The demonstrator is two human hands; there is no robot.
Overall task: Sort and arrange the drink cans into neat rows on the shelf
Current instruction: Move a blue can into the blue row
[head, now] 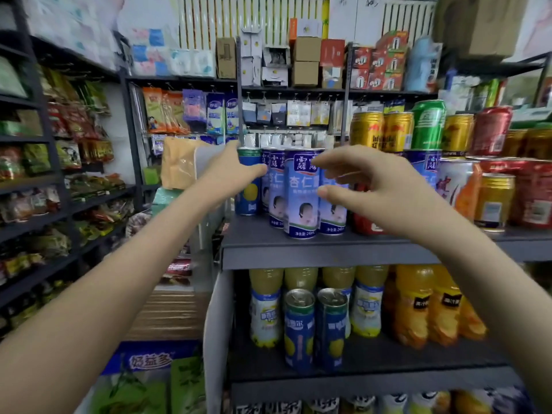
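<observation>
Head view: the blue cans (300,192) stood on the shelf (298,249) between both hands. The right hand (379,192) hovered with fingers loosely spread and held nothing, the cans at its 9 o'clock. The left hand (230,174) touched a dark can (249,189) at its 3 o'clock; whether it gripped was unclear.

1. The left hand (228,174) covers part of the lemon can (249,201); its fingers (233,149) go behind the can, and a grip cannot be told.
2. The right hand (385,189) hides most of a red can (366,226).
3. The lowest bottles (397,403) are cut off by the bottom edge.
4. The snack packs (74,156) on the left are blurred.
</observation>
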